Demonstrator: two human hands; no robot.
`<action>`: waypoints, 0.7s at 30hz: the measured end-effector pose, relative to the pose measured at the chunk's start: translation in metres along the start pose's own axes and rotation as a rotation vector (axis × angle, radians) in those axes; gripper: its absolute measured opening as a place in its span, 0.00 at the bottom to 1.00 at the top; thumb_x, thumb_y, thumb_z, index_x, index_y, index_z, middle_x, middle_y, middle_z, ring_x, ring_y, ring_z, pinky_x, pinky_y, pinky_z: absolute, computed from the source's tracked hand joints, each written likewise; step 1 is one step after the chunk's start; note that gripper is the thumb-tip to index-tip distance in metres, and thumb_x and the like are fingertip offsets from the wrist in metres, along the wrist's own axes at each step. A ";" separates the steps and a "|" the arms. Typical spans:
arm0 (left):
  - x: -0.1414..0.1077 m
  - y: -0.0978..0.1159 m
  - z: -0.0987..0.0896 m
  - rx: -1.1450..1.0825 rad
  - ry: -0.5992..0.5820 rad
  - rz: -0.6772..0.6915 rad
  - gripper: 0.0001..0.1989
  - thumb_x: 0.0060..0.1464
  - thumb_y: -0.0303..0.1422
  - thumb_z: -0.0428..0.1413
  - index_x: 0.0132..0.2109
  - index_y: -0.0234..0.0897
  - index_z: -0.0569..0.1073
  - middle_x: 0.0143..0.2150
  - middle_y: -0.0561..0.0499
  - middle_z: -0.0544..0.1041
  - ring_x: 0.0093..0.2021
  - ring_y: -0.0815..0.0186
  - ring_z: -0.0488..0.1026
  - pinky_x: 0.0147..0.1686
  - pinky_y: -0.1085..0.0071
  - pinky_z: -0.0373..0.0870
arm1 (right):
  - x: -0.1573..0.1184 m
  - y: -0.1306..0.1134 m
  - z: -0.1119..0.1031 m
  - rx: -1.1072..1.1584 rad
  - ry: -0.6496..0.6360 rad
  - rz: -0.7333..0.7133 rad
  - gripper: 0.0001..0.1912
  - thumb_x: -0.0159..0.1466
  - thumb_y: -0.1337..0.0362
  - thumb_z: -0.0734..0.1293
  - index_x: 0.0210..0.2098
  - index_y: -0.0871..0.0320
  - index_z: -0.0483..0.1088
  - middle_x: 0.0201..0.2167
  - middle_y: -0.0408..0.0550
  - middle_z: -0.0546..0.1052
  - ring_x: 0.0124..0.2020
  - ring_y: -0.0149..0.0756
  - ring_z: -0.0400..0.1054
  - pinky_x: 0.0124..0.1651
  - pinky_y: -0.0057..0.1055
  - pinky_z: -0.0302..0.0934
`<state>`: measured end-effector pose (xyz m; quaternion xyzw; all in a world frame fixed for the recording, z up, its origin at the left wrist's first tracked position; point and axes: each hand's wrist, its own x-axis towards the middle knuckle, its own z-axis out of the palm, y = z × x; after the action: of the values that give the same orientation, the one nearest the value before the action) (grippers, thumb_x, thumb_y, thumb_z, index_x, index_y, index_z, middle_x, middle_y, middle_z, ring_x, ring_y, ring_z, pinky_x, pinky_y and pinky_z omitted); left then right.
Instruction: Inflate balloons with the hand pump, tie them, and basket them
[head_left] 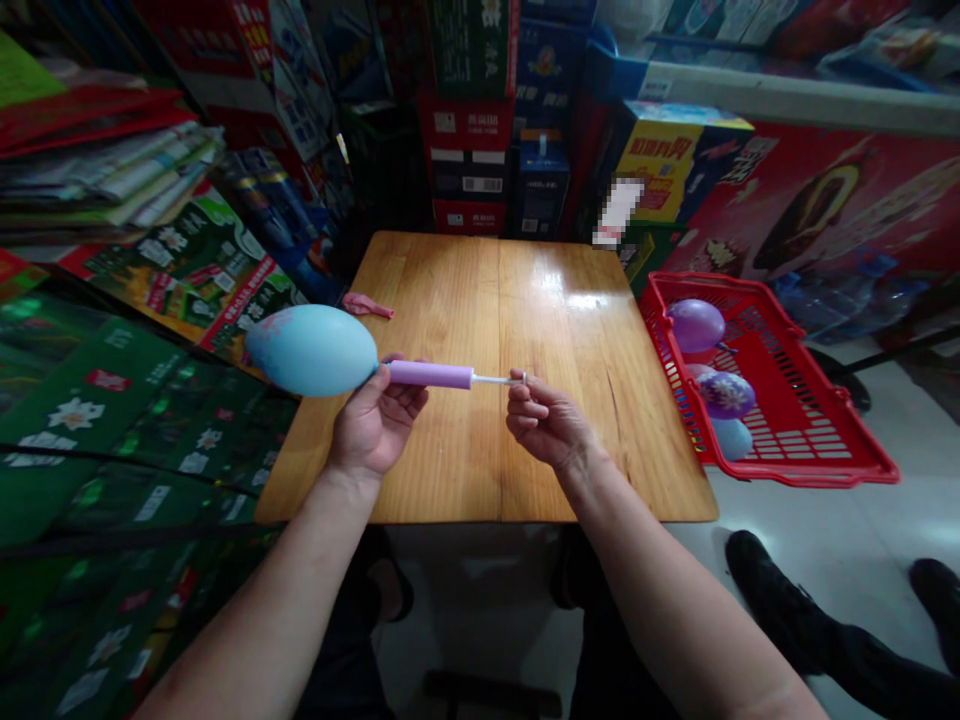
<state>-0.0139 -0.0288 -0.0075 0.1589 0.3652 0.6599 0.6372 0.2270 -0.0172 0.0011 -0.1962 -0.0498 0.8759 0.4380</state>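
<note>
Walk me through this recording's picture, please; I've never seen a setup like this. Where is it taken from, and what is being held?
There is no machine here: these are a person's two bare hands, seen by a camera worn on that person's head, looking forward and down. That is why the forearms reach in from the bottom edge.

The left hand grips the nozzle end of a purple pump, where an inflated light-blue balloon is fitted. The right hand holds the end of the pump's white rod, which is partly drawn out.

On the wooden table lies a limp pink balloon. To the right, a red basket contains several inflated balloons.
</note>
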 end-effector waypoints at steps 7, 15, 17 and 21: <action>-0.008 -0.018 0.000 0.022 -0.065 -0.066 0.13 0.60 0.36 0.59 0.52 0.41 0.76 0.49 0.45 0.81 0.46 0.62 0.79 0.42 0.66 0.77 | 0.005 0.025 -0.005 -0.026 -0.018 -0.016 0.04 0.67 0.70 0.67 0.42 0.61 0.71 0.25 0.39 0.73 0.16 0.18 0.51 0.20 0.16 0.53; 0.000 -0.010 -0.002 -0.012 -0.003 -0.035 0.11 0.60 0.35 0.58 0.49 0.38 0.77 0.46 0.43 0.81 0.46 0.62 0.79 0.44 0.68 0.76 | 0.002 0.007 -0.002 -0.033 0.007 0.006 0.04 0.67 0.71 0.65 0.41 0.62 0.71 0.24 0.39 0.72 0.15 0.18 0.50 0.19 0.16 0.51; 0.001 -0.004 -0.003 -0.011 0.002 0.043 0.12 0.59 0.36 0.59 0.49 0.39 0.77 0.47 0.44 0.81 0.47 0.62 0.78 0.43 0.68 0.76 | 0.001 0.001 -0.001 -0.017 0.017 -0.027 0.03 0.68 0.71 0.65 0.39 0.62 0.71 0.23 0.38 0.72 0.15 0.18 0.49 0.19 0.16 0.50; -0.004 -0.010 0.001 0.032 -0.085 0.020 0.14 0.59 0.37 0.60 0.52 0.41 0.76 0.50 0.44 0.80 0.47 0.61 0.78 0.42 0.66 0.77 | 0.004 0.011 -0.002 0.013 0.040 -0.028 0.02 0.67 0.71 0.66 0.39 0.61 0.71 0.22 0.37 0.71 0.15 0.18 0.50 0.20 0.16 0.52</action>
<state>-0.0058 -0.0337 -0.0127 0.2005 0.3466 0.6529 0.6429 0.2174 -0.0209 -0.0047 -0.2101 -0.0379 0.8658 0.4525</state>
